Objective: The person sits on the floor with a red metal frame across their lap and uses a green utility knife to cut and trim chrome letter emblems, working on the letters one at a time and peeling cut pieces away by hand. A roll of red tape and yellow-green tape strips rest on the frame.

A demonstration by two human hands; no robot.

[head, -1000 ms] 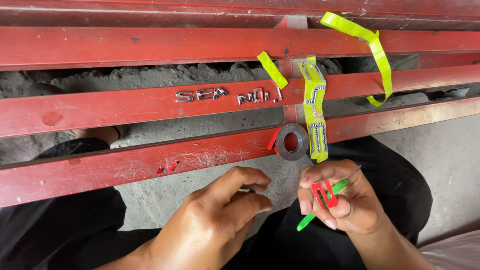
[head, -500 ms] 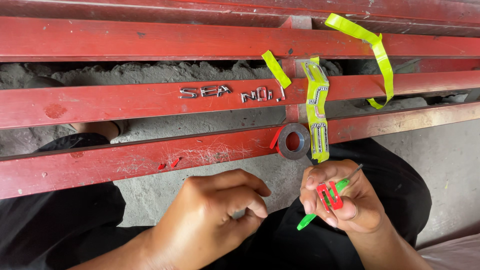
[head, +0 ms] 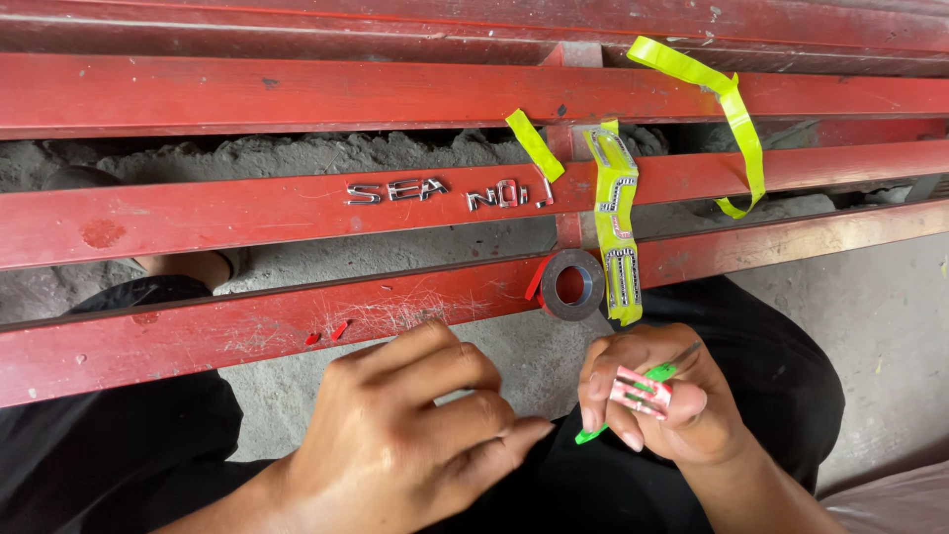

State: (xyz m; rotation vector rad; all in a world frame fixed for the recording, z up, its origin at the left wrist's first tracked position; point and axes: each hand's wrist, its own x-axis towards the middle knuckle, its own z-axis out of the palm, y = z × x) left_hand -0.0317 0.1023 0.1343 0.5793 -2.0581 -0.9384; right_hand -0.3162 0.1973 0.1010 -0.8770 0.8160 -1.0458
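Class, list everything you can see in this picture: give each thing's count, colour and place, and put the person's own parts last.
Painted metal bars: several, red, running across the upper frame.
Small shiny metal letter pieces: one row, silver, lying on the middle red bar.
Yellow-green adhesive tape strips: three, one hanging with silver pieces stuck on it, one short at the bar, one looped at upper right.
Round tape roll: one, grey with a red core, leaning on the lower bar.
Concrete floor: grey, at right and between the bars.
Small red-backed piece: one, in the right hand.
Green-handled thin tool: one, in the right hand.
Black trousers: on the person's legs, below.
Left hand: fingers curled, holding nothing visible.
Right hand: gripping piece and tool.
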